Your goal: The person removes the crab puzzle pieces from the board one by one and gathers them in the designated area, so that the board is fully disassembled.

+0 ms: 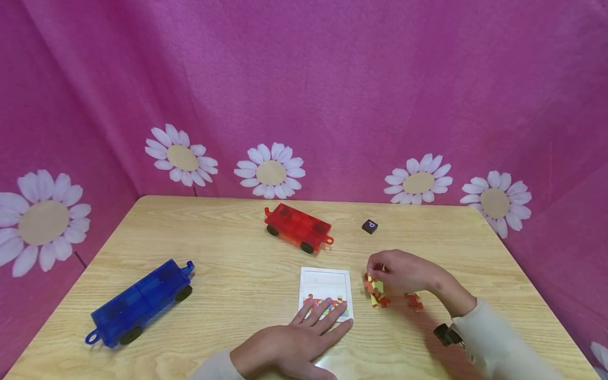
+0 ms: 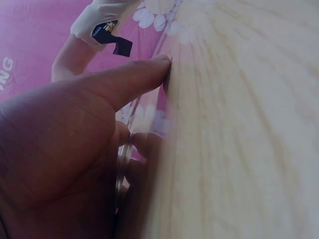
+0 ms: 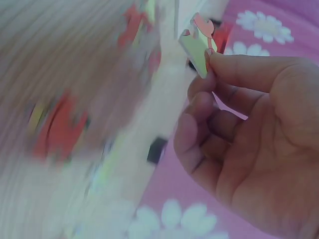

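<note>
My left hand (image 1: pixel 296 340) lies with straight, spread fingers over the lower part of a white framed puzzle board (image 1: pixel 325 281), where colourful pieces show around the fingertips. Between thumb and fingers, my right hand (image 1: pixel 406 272) pinches a yellow and red jigsaw puzzle piece (image 3: pixel 197 51) just right of the board. Below that hand lies another red and yellow puzzle piece (image 1: pixel 380 301) on the table. A further red piece (image 1: pixel 415 302) lies to the right, under the wrist. In the left wrist view, the left thumb (image 2: pixel 134 79) stretches along the tabletop.
Behind the board stands a red toy wagon (image 1: pixel 300 224) with dark wheels. A longer blue one (image 1: pixel 142 301) stands at the left. A small black tile (image 1: pixel 370 226) with a white letter sits at the back right. Pink flowered cloth (image 1: pixel 332 95) hangs around the wooden table (image 1: pixel 228 285).
</note>
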`<state>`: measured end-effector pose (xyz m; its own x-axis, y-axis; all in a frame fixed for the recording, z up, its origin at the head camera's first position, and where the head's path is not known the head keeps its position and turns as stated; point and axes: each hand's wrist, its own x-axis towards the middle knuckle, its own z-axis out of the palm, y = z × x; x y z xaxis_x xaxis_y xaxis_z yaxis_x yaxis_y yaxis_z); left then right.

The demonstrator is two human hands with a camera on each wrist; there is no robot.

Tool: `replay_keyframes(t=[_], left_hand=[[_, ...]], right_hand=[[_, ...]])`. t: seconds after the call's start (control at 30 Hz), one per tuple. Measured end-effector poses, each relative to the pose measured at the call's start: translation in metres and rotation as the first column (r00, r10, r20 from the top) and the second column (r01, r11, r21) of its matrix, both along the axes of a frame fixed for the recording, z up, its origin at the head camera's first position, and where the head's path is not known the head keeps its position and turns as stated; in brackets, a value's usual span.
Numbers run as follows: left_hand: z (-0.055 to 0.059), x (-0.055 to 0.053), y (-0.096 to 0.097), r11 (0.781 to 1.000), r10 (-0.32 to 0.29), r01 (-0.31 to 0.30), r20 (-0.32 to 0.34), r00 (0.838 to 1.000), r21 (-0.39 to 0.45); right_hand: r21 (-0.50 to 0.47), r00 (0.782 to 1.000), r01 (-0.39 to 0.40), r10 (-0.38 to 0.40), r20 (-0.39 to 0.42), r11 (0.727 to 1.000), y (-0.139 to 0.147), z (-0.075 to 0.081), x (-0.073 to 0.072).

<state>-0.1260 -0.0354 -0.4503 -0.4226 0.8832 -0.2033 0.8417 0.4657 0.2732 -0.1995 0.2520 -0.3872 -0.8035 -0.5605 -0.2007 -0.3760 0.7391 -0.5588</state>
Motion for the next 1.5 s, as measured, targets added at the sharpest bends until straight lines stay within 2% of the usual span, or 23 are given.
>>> replay_keyframes(t=[0.33,0.57,0.7,0.83,1.13,1.33,1.5], left_hand=[[-0.001,0.001,0.0,1.0,-0.004,0.004,-0.018,1.0,-0.006],[-0.001,0.0,0.0,1.0,-0.001,0.001,0.026,1.0,0.0],[-0.002,-0.001,0.0,1.0,-0.003,0.003,0.03,1.0,0.005],[-0.002,-0.001,0.0,1.0,-0.007,0.007,0.018,1.0,0.006],[-0.002,-0.003,0.0,1.0,-0.007,0.006,0.071,0.997,0.009],[-0.002,-0.003,-0.001,1.0,-0.009,0.008,0.056,0.998,0.017],[-0.002,-0.003,-0.001,1.0,-0.011,0.01,0.043,0.999,0.018]], right_hand=[[0.013,0.997,0.046,-0.047,0.057,0.999,0.06,0.006,0.01],[0.024,0.996,0.038,-0.04,0.08,0.999,0.094,0.002,0.016],[0.043,0.995,0.055,-0.059,0.086,0.998,0.107,-0.002,0.018],[0.035,0.991,0.065,-0.069,0.113,0.997,0.114,-0.007,0.019],[0.038,0.991,0.054,-0.058,0.121,0.998,0.119,-0.013,0.02],[0.041,0.994,0.073,-0.076,0.081,0.996,0.119,-0.014,0.02],[0.06,0.991,0.12,-0.123,0.051,0.991,0.118,-0.014,0.019]])
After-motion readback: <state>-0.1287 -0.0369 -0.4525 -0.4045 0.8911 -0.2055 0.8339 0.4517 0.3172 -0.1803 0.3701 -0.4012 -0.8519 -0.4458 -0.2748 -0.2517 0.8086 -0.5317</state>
